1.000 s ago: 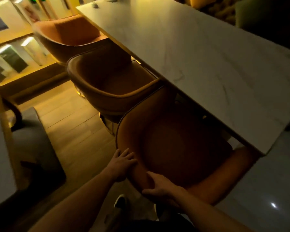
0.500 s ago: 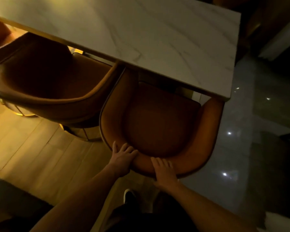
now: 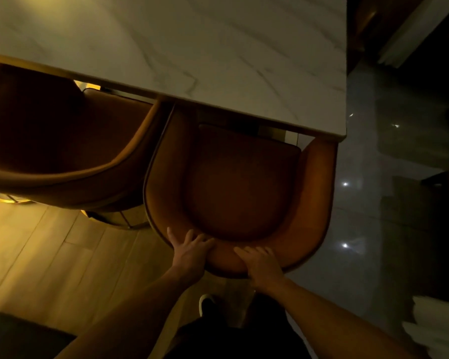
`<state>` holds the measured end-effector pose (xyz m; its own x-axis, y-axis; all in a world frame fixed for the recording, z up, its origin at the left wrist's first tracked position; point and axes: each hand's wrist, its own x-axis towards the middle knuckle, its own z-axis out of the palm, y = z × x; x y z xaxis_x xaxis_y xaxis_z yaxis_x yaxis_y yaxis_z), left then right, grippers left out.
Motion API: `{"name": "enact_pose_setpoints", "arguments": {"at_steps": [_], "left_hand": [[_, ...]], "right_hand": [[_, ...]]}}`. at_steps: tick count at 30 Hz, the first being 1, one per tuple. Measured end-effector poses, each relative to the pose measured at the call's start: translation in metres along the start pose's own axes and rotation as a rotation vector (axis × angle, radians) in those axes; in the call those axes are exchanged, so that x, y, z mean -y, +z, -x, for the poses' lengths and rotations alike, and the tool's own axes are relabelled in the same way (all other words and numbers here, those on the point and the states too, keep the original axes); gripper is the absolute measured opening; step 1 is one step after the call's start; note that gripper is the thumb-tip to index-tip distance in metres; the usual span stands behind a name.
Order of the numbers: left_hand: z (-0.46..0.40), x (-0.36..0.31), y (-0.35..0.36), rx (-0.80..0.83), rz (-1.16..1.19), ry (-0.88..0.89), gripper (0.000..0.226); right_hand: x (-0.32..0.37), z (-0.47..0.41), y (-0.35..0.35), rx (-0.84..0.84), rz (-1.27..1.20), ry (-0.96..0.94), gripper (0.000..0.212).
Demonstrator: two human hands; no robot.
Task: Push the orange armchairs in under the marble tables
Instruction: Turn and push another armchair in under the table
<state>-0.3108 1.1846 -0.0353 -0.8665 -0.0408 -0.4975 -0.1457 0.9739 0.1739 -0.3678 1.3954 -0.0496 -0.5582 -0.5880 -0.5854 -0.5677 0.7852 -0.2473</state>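
Hands meet on the near backrest rim of the orange armchair [image 3: 244, 182]: left hand [image 3: 189, 251] laid on its left curve, fingers spread and lightly bent over the edge; right hand [image 3: 261, 264] flat beside it, fingers straight. Its seat front sits under the marble table [image 3: 192, 47]. A second armchair [image 3: 62, 141] stands just left, on the wooden floor [image 3: 36, 250]

The scene was dim, with a warm yellow cast. The brightest patch lay on the wooden floor [image 3: 36, 242] left of the marble table [image 3: 192, 47], whose pale top caught only soft, even light. Below the table's near edge the orange armchair [image 3: 244, 182] seat sank into deep shadow. Right of the table, small white glints of glare dotted the glossy dark floor [image 3: 360, 203]. Detail was soft and grainy throughout, and the table's edges bowed with wide-angle distortion.
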Motion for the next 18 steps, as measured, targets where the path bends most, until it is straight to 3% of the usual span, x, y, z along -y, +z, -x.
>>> {"name": "enact_pose_setpoints", "arguments": {"at_steps": [18], "left_hand": [[-0.026, 0.003, -0.013, 0.002, 0.022, 0.006, 0.063]], "right_hand": [[-0.010, -0.018, -0.022, -0.014, -0.031, 0.015, 0.071]]}}
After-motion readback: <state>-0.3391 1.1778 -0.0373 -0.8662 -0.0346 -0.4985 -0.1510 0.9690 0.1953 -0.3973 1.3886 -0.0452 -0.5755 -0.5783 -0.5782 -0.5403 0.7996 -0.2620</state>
